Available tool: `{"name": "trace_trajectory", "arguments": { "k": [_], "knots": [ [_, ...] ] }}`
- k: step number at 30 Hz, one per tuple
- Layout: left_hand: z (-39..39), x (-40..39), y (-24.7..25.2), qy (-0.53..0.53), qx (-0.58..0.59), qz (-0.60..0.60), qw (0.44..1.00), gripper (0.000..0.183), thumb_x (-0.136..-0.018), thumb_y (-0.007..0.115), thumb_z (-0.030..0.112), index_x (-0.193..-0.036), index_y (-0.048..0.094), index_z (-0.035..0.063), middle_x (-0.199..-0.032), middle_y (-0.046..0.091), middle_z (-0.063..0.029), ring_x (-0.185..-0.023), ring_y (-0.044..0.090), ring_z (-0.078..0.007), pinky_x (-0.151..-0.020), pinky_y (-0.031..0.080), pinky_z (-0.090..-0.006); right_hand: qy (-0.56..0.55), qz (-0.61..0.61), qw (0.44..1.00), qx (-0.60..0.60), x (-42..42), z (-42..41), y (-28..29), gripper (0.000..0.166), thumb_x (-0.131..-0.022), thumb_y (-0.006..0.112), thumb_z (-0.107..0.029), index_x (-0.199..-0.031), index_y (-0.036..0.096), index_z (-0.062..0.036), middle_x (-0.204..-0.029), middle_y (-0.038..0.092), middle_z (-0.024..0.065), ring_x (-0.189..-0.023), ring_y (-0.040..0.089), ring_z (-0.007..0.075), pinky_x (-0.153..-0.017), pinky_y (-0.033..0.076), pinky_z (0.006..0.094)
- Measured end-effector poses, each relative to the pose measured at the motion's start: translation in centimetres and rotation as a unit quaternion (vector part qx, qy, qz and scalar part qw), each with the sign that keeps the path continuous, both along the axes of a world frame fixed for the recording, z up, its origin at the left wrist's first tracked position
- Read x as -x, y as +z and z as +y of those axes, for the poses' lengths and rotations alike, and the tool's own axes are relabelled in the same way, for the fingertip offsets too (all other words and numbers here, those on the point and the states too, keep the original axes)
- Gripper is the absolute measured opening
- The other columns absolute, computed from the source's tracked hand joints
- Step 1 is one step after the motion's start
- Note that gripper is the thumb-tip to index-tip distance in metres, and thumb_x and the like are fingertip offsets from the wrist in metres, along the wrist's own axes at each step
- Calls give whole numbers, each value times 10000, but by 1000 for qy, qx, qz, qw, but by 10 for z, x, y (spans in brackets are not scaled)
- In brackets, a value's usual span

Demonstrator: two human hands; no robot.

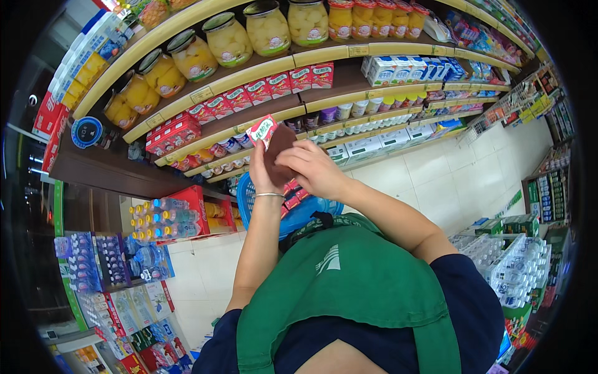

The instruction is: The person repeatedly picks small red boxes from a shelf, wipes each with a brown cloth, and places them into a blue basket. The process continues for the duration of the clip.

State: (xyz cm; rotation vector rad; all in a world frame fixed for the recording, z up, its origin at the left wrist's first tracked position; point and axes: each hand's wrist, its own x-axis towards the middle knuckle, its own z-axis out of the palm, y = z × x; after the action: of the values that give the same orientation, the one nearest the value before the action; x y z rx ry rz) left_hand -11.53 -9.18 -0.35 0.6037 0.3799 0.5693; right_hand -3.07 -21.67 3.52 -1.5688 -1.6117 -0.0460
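Observation:
A small pink drink carton (261, 130) with a white label is held in my left hand (259, 169), in front of the shelves. My right hand (322, 172) grips a dark brown cloth (281, 152) with bent fingers. The cloth lies against the carton and covers its right side and lower part. Below both hands stands a blue plastic basket (317, 211), partly hidden by my forearms. Several pink cartons (293, 202) lie inside it.
A row of matching pink cartons (258, 92) stands on the shelf ahead, under large jars of fruit (227, 41). White milk cartons (396, 70) are farther right. Bottled drinks (166, 217) stand in a floor display at left. Wrapped water bottles (514, 271) are stacked at right.

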Motion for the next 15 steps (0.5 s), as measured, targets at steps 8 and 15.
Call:
{"name": "trace_trajectory", "arguments": {
  "k": [8, 15],
  "knots": [
    [-1, 1, 18, -27, 143, -105, 984, 472, -981, 353, 397, -1309, 452, 71, -1241, 558, -114, -1137, 532, -275, -955, 428, -447, 33, 241, 970, -15, -12, -15, 32, 472, -754, 533, -16, -1223, 501, -39, -1275, 492, 146, -1120, 507, 298, -985, 353, 430],
    [-28, 8, 44, -41, 126, -120, 984, 373, -988, 374, 326, -1272, 482, 111, -1244, 548, -87, -1146, 533, -234, -989, 422, -411, 90, 214, 973, 18, -23, 21, 54, 490, -829, 472, -29, -1317, 428, -33, -1363, 456, 133, -1277, 416, 271, -1061, 303, 351]
  ]
}}
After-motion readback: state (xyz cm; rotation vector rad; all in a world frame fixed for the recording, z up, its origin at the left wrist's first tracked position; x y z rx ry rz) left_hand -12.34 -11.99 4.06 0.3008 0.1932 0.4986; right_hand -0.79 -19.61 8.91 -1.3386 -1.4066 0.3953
